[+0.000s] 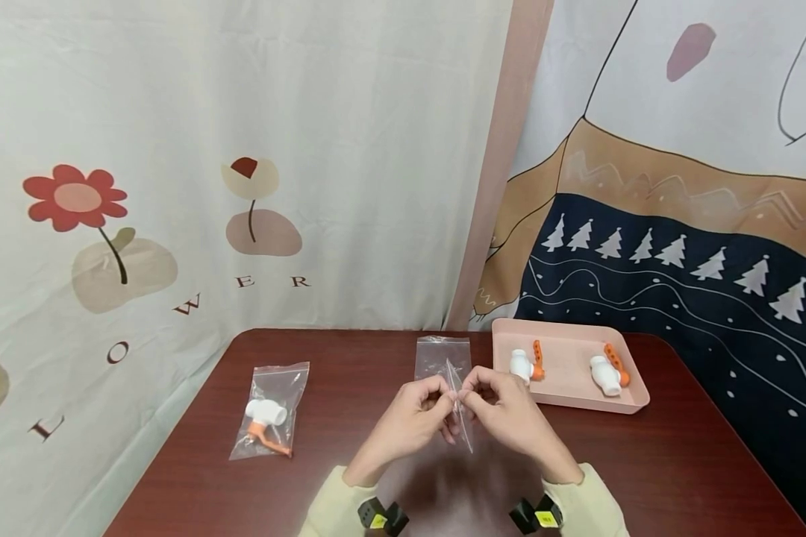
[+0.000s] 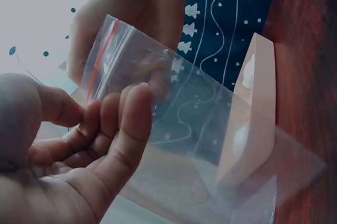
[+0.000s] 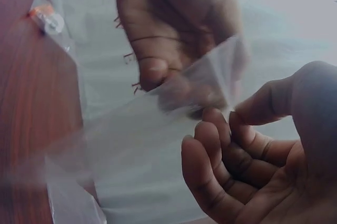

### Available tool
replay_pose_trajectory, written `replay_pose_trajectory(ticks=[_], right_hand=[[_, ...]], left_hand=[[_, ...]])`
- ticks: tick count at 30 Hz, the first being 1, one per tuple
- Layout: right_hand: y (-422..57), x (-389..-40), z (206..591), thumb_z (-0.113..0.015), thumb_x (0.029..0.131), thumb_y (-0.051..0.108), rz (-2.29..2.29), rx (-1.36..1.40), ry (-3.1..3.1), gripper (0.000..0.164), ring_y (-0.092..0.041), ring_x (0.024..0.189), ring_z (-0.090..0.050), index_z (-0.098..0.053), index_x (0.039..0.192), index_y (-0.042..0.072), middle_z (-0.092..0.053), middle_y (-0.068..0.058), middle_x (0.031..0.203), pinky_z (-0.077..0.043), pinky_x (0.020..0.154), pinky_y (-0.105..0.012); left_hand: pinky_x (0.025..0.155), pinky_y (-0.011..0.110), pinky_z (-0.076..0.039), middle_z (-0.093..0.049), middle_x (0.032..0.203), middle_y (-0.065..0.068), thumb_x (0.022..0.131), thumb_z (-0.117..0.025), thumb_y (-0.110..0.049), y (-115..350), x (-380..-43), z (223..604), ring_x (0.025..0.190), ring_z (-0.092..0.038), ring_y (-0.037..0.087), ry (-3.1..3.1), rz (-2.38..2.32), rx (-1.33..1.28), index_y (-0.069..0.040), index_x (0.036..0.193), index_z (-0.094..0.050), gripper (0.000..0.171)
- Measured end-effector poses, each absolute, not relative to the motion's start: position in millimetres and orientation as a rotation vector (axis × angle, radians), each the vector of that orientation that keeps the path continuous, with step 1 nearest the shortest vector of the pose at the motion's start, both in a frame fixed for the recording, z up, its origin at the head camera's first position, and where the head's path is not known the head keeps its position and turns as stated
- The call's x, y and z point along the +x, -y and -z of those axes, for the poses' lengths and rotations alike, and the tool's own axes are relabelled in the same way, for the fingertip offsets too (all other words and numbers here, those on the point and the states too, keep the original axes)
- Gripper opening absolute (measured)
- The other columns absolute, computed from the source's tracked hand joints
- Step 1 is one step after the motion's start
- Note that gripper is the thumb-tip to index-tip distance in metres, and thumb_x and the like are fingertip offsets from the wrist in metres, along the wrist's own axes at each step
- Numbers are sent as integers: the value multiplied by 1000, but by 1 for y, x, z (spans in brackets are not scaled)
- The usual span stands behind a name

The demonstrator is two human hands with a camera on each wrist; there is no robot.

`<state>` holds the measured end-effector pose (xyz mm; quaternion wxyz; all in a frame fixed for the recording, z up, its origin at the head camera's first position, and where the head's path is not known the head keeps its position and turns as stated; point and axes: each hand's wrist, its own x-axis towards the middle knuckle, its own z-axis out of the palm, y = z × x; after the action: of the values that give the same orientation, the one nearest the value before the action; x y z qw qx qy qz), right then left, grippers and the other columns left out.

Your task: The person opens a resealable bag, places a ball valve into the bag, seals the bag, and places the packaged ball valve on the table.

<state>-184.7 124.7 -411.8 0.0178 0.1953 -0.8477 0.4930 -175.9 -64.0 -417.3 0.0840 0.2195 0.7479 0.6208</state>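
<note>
Both hands hold a clear zip bag [image 2: 195,108] up on edge over the middle of the table; a red line runs along its zip end. My left hand [image 1: 413,418] pinches that end between thumb and fingertips. From the other side my right hand [image 1: 507,410] pinches the same end, its other fingers curled loosely. Nothing shows inside the bag. Just behind the hands, another clear zip bag [image 1: 441,349] lies flat on the table. To the left rests a bag [image 1: 285,384] containing a white valve with an orange handle [image 1: 266,412].
At the back right of the dark red table [image 1: 349,365] stands a pink tray [image 1: 567,373]. In it lie two white valves with orange handles, one at the left [image 1: 521,365] and one at the right [image 1: 606,375]. Printed curtains [image 1: 376,186] hang behind the table.
</note>
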Motion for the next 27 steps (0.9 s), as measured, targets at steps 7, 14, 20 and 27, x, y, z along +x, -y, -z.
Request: replay_pose_trajectory(ticks=[7, 14, 20, 27], right_hand=[[-124, -184, 411, -62, 96, 6, -1448, 664, 2634, 20, -6, 65, -55, -61, 81, 20, -54, 7, 69, -46, 58, -21], [-124, -185, 411, -59, 95, 4, -1509, 686, 2613, 20, -7, 65, -55, -60, 80, 18, -57, 5, 70, -46, 57, -22], [-124, -186, 412, -62, 93, 3, -1612, 660, 2572, 17, -12, 65, -65, -61, 80, 15, -66, 2, 72, -53, 59, -23], [-125, -183, 414, -73, 88, 9, -1600, 742, 2576, 10, -7, 68, -64, -64, 87, 13, -65, 1, 76, -57, 63, -23]], left_hand=[[55, 32, -61, -67, 72, 27, 105, -49, -6, 61, -175, 418, 55, -65, 17, -2283, -1845, 650, 3, 81, -57, 28], [60, 45, -63, -67, 76, 30, 104, -48, -4, 62, -174, 417, 55, -66, 14, -2214, -1915, 609, 7, 82, -56, 25], [60, 38, -63, -67, 73, 21, 100, -48, 0, 64, -175, 416, 55, -66, 14, -2212, -2007, 561, 7, 81, -56, 22], [56, 35, -61, -65, 75, 19, 98, -52, 0, 58, -171, 417, 55, -64, 16, -2306, -1957, 590, 3, 77, -59, 22]])
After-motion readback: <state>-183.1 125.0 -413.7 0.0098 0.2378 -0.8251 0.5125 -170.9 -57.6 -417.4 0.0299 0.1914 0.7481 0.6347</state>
